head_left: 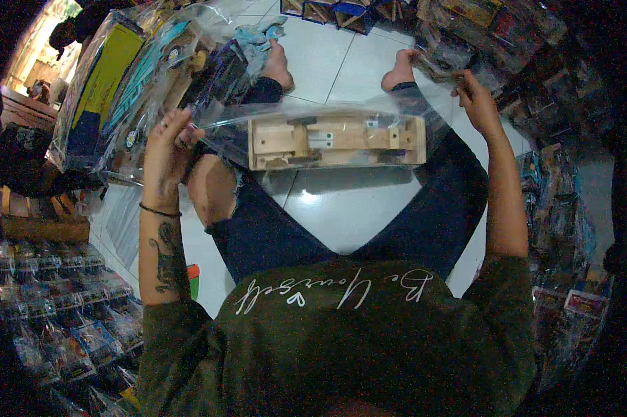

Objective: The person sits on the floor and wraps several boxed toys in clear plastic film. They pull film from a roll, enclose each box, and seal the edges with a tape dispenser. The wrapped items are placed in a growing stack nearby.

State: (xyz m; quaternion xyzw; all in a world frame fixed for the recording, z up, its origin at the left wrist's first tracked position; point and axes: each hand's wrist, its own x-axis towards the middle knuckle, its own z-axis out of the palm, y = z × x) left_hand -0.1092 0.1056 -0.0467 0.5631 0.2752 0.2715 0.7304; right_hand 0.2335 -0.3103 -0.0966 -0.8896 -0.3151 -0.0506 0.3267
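A long, box-like piece of pale wood (341, 142), with blocks, recesses and dark holes on the side facing me, is spread across the space between my knees. Clear plastic wrap (223, 115) surrounds it and stretches out past both its ends. On the left, my left hand (173, 139) has its fingers closed on one end of the plastic, just above my bare knee. My right hand (476, 101) pinches the opposite end, higher up and to the right. Neither hand touches the wood itself.
Plastic-wrapped packages, one with a yellow-green panel (108, 73), are stacked at left. Rows of small bagged goods (70, 313) fill the lower left. More wrapped goods (556, 201) line the right. White floor tiles (334, 62) lie between my feet; blue-edged boxes (334, 14) stand beyond.
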